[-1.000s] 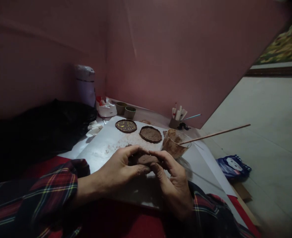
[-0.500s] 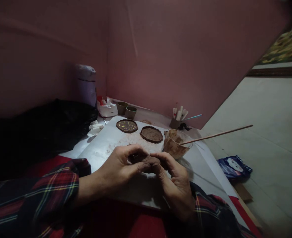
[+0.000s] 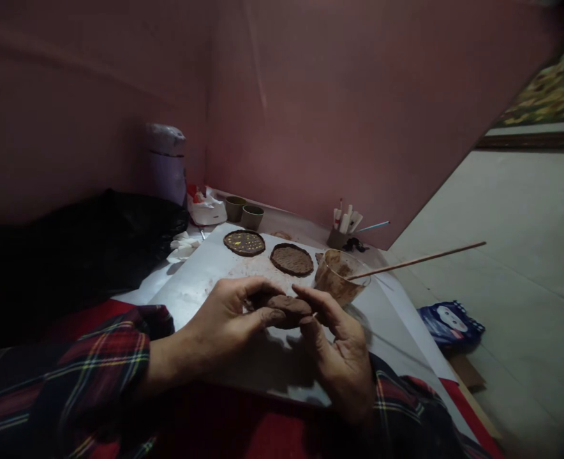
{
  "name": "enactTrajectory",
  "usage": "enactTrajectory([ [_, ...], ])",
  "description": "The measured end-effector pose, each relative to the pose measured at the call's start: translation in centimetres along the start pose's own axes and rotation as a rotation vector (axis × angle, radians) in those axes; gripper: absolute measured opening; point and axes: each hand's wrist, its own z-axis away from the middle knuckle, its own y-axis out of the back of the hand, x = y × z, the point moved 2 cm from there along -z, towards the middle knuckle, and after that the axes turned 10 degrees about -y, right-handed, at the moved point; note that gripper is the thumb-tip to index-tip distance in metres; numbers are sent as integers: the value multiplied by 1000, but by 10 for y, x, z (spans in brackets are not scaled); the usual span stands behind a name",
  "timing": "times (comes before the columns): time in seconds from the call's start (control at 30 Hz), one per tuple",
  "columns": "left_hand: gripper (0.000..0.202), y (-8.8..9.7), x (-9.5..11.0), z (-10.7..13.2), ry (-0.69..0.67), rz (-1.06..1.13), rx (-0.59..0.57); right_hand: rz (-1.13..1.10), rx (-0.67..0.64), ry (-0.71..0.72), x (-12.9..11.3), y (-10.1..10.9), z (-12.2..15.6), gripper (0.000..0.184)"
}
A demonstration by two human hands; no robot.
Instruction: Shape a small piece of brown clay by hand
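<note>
Above the white board [image 3: 181, 287], a lump of brown clay [image 3: 289, 307] is held up between my two hands. My left hand [image 3: 229, 322] is closed round its left part, thumb in front and fingers behind. At the right end, the thumb and index finger of my right hand [image 3: 342, 347] are curled against the clay; the exact contact is hard to see. Past my hands lie a flat brown disc with a raised rim [image 3: 291, 259] and a similar disc with yellow specks [image 3: 244, 243]. A clay-smeared clear bowl [image 3: 342, 287] with a long stick [image 3: 420, 259] stands behind my right hand.
Two small cups [image 3: 252, 217] stand at the back beside a white packet [image 3: 208, 210]. A holder of white sticks [image 3: 339, 238] is at the back right. Black plastic [image 3: 81, 255] spreads on the left. On the floor at right lies a blue packet [image 3: 452, 324].
My right fingertips have shifted off the top of the clay toward its right end, so more of the lump shows. My left hand keeps hold of it.
</note>
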Motion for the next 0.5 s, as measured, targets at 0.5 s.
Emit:
enactTrajectory([
  [0.5, 35, -2, -5, 2, 66, -171, 12, -10, 1, 4, -7, -2, 2, 10],
])
